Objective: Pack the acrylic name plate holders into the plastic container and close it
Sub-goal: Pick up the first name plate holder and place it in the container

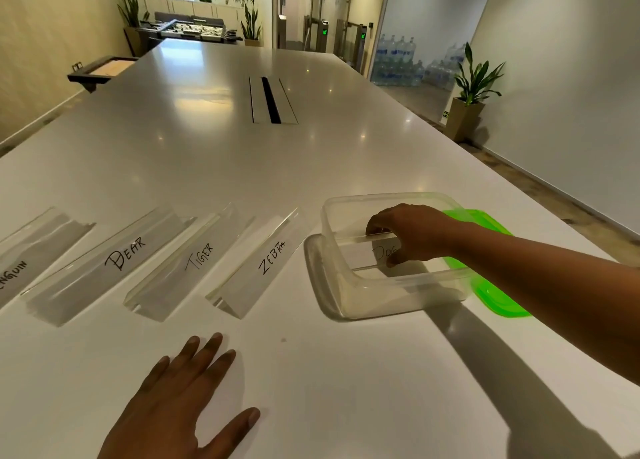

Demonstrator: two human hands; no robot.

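Observation:
A clear plastic container [346, 296] stands open on the white table at the right. My right hand [412, 231] reaches inside it, fingers closed around an acrylic name plate holder labelled "DOG" [360, 252]. A bright green lid [498, 299] lies flat behind and to the right of the container, partly under my forearm. Several more holders lie in a row to the left: "ZEBRA" [256, 271], "TIGER" [188, 268], "DEAR" [104, 268] and one cut off by the left edge [31, 250]. My left hand [187, 396] rests flat on the table near me, fingers spread.
The long white table [207, 140] stretches away, with a cable slot [272, 100] in its middle. Its right edge runs diagonally just beyond the green lid. A potted plant [467, 102] stands on the floor at the right. A dark tray [98, 70] sticks out at the far left.

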